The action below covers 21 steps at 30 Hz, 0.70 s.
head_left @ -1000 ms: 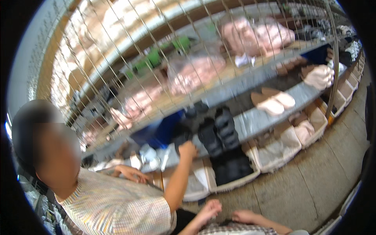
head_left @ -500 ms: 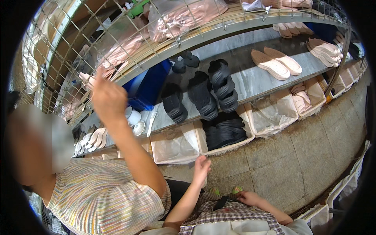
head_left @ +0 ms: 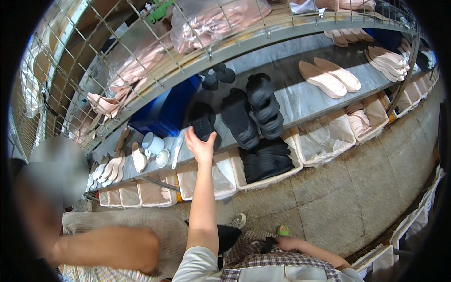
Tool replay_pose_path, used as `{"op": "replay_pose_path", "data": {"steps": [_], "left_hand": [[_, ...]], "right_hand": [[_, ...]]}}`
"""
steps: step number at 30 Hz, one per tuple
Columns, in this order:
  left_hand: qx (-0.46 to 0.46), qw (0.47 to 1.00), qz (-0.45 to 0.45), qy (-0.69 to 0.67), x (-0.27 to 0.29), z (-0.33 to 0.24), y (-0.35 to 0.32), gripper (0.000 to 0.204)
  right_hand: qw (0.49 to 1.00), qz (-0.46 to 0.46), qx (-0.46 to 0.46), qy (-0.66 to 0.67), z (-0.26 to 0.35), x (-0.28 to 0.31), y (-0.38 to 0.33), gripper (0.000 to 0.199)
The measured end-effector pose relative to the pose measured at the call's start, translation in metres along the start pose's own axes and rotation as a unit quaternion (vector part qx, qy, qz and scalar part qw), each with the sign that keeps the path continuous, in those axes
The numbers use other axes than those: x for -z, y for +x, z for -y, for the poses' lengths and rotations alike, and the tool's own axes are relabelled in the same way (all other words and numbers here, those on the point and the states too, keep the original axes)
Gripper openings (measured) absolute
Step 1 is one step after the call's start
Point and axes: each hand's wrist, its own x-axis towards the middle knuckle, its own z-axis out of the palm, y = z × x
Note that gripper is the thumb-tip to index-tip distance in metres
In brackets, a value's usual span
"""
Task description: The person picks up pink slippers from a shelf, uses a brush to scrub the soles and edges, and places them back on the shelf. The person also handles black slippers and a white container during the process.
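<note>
My left hand (head_left: 200, 144) reaches forward over the front edge of the grey table (head_left: 296, 105), fingers spread and nothing in them. It overlaps the lower end of a black shoe sole (head_left: 202, 117); whether it touches I cannot tell. Just right of that lie a second black sole pile (head_left: 238, 120) and a taller stack of black soles (head_left: 265, 105). My right hand (head_left: 284, 243) hangs low beside my checked apron (head_left: 277, 263), its fingers partly hidden by dark cloth. A white brush-like tool (head_left: 177, 152) and a light blue mug (head_left: 152, 142) stand left of my left hand.
A wire-mesh rack (head_left: 206, 51) with bagged pink pieces rises above the table. Lined bins (head_left: 329, 141) run under its front edge, one holding black pieces (head_left: 268, 162). Pale soles (head_left: 324, 77) lie at right, a blue box (head_left: 164, 110) at left. A co-worker's forearm (head_left: 108, 249) is close at left.
My left hand has gone up and forward from low in front of me to the black soles. The co-worker's raised arm has dropped away from the rack. My right hand has shifted slightly left.
</note>
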Motion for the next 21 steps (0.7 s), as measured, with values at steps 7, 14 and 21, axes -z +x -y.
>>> {"op": "replay_pose_path", "data": {"steps": [7, 14, 21], "left_hand": [[-0.081, 0.952, 0.212, 0.206, 0.009, 0.010, 0.022, 0.057], [0.145, 0.907, 0.058, -0.390, 0.074, 0.013, -0.001, 0.040], [0.263, 0.525, 0.048, -0.808, 0.149, -0.007, -0.120, 0.063]], "right_hand": [[0.997, -0.039, 0.042, -0.054, -0.020, 0.008, 0.020, 0.035], [0.997, -0.058, 0.018, 0.056, 0.036, 0.044, -0.026, 0.028], [0.991, 0.034, 0.004, -0.132, 0.049, 0.045, 0.013, 0.031]]}}
